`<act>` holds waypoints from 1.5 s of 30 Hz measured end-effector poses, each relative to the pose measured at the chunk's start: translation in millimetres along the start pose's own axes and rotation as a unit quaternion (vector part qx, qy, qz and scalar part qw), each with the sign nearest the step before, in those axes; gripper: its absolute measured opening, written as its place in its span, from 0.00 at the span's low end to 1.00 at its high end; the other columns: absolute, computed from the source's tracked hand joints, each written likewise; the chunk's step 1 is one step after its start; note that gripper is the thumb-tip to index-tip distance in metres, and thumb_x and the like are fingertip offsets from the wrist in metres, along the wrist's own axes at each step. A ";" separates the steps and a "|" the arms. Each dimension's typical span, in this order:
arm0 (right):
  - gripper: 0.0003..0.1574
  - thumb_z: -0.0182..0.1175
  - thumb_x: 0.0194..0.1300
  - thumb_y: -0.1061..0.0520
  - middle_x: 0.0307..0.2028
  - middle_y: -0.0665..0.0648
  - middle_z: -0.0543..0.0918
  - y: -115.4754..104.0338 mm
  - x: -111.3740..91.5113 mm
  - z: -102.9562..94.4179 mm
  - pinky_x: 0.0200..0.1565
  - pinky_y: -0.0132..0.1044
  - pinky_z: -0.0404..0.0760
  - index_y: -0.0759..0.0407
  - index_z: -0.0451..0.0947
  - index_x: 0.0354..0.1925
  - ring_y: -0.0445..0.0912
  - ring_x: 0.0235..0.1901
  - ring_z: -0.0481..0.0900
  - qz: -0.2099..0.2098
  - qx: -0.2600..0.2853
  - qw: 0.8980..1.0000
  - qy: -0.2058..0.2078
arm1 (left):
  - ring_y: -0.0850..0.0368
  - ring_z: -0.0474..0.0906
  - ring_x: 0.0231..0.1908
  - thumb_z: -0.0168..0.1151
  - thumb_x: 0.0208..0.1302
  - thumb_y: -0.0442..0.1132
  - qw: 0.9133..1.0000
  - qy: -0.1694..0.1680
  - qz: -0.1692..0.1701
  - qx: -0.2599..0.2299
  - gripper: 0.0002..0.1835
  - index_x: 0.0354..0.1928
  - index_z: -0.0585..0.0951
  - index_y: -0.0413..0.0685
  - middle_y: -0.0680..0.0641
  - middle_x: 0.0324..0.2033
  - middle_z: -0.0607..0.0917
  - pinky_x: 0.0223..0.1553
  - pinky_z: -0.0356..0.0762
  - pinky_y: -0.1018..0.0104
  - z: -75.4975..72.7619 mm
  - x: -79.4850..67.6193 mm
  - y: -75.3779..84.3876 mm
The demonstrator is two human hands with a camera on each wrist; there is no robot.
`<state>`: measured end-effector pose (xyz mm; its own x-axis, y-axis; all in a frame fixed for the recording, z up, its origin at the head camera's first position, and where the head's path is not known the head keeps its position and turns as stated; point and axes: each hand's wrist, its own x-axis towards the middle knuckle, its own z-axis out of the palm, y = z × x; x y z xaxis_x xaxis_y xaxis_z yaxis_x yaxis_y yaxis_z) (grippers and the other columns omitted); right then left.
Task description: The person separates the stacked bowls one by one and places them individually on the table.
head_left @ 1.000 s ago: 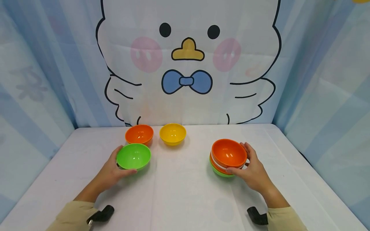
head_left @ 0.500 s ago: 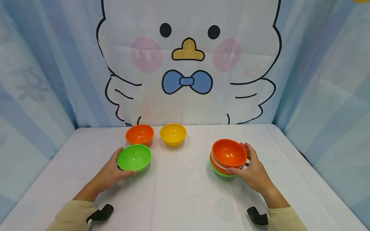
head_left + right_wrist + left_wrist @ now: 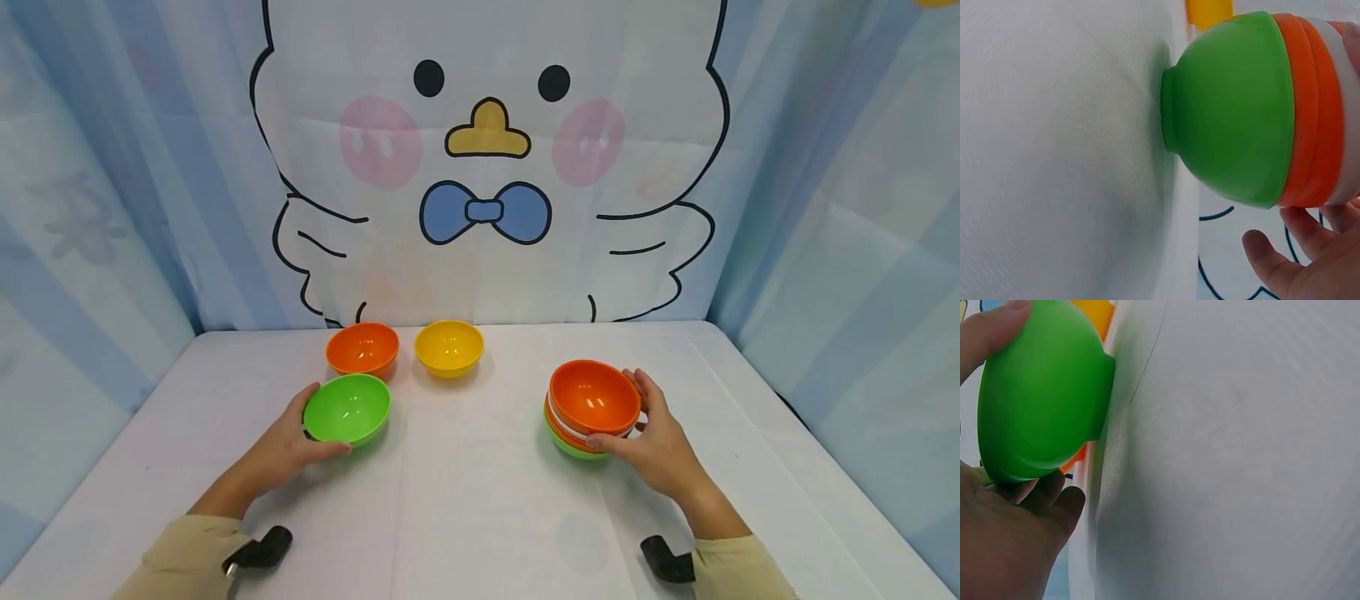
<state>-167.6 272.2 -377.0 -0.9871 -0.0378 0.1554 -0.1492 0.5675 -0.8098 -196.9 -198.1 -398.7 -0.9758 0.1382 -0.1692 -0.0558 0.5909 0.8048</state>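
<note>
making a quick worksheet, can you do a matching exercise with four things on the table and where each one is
Things
1. yellow bowl
2. lone green bowl
3. bowl stack
4. lone orange bowl

Places
A. gripped by the right hand
B. untouched, just beyond the lone green bowl
C. gripped by the left hand
D. untouched, next to the lone orange bowl, on its right

Pairs: 1-D, 2-C, 3-A, 4-B
</note>
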 end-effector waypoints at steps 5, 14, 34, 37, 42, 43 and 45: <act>0.72 0.75 0.57 0.50 0.75 0.70 0.52 0.2 0.3 -0.4 0.64 0.65 0.64 0.68 0.35 0.77 0.65 0.69 0.58 0.003 -0.001 1.000 -0.001 | 0.29 0.55 0.67 0.77 0.53 0.53 1.000 0.000 0.002 0.004 0.67 0.77 0.37 0.33 0.27 0.73 0.50 0.64 0.57 0.29 -0.4 0.3 0.7; 0.72 0.75 0.58 0.50 0.75 0.70 0.52 -0.3 -0.1 -1.1 0.63 0.65 0.65 0.67 0.35 0.78 0.66 0.69 0.58 0.003 -0.003 1.000 -0.002 | 0.29 0.55 0.66 0.77 0.52 0.53 1.000 -0.002 0.008 0.003 0.68 0.76 0.36 0.32 0.26 0.72 0.50 0.64 0.56 0.29 0.0 0.8 1.2; 0.70 0.74 0.58 0.47 0.72 0.70 0.58 3.8 -0.2 0.3 0.64 0.66 0.64 0.69 0.38 0.77 0.66 0.68 0.60 0.031 -0.003 0.999 -0.018 | 0.32 0.52 0.70 0.79 0.51 0.48 0.989 0.069 0.127 0.000 0.66 0.78 0.41 0.40 0.33 0.76 0.49 0.67 0.55 0.33 7.9 -0.2 64.5; 0.71 0.75 0.57 0.46 0.72 0.70 0.58 4.9 0.2 1.0 0.64 0.67 0.61 0.68 0.38 0.77 0.66 0.69 0.59 0.032 -0.006 0.999 -0.019 | 0.34 0.53 0.71 0.79 0.51 0.49 0.987 0.050 0.153 -0.001 0.64 0.78 0.44 0.39 0.35 0.76 0.52 0.69 0.54 0.36 18.9 2.1 76.8; 0.71 0.75 0.57 0.46 0.72 0.69 0.59 5.8 0.6 1.6 0.65 0.69 0.59 0.68 0.39 0.77 0.66 0.69 0.58 0.031 -0.007 0.999 -0.019 | 0.34 0.56 0.71 0.79 0.52 0.49 0.984 0.014 0.180 0.003 0.60 0.78 0.48 0.45 0.38 0.75 0.55 0.66 0.60 0.38 39.9 9.1 100.0; 0.71 0.75 0.57 0.46 0.72 0.69 0.59 6.0 0.5 1.5 0.64 0.69 0.60 0.68 0.39 0.77 0.66 0.69 0.58 0.031 -0.008 0.999 -0.019 | 0.34 0.56 0.71 0.79 0.52 0.49 0.983 0.007 0.184 -0.002 0.60 0.78 0.49 0.45 0.39 0.75 0.55 0.66 0.62 0.39 44.5 11.0 105.0; 0.70 0.75 0.57 0.47 0.71 0.69 0.60 6.2 0.3 1.0 0.64 0.69 0.61 0.68 0.39 0.77 0.65 0.68 0.59 0.027 -0.007 0.999 -0.019 | 0.34 0.58 0.70 0.79 0.52 0.50 0.982 -0.002 0.191 -0.004 0.60 0.78 0.50 0.47 0.41 0.75 0.56 0.64 0.65 0.40 54.7 15.6 114.1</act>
<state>-169.0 274.9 -382.6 -0.9953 -0.0371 0.0893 -0.0942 0.5803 -0.8089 -206.9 -85.1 -340.7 -0.9255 0.3507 0.1432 0.3114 0.4890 0.8148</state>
